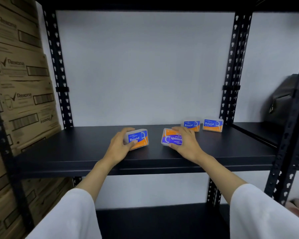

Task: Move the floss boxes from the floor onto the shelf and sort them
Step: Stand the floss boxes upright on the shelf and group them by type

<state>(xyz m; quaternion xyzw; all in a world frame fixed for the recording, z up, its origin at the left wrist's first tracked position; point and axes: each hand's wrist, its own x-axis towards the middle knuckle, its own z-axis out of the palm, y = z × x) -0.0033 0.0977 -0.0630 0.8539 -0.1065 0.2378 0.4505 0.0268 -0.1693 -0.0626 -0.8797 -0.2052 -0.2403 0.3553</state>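
Observation:
On the black shelf [76,152] my left hand [118,146] grips a blue-and-orange "Round" floss box [139,138] by its left end, upright on the board. My right hand [186,142] holds a "Smooth" floss box [170,138] that is turned upside down, fingers over its top and thumb under it. Two more "Round" boxes stand upright at the back right of the shelf, one [191,125] just behind my right hand and the other [213,125] near the right post.
Stacked cardboard cartons [22,100] fill the rack to the left. A dark bag [283,99] sits on the neighbouring shelf at the right. Perforated black posts [231,69] frame the bay, and a lower shelf board [162,221] lies beneath.

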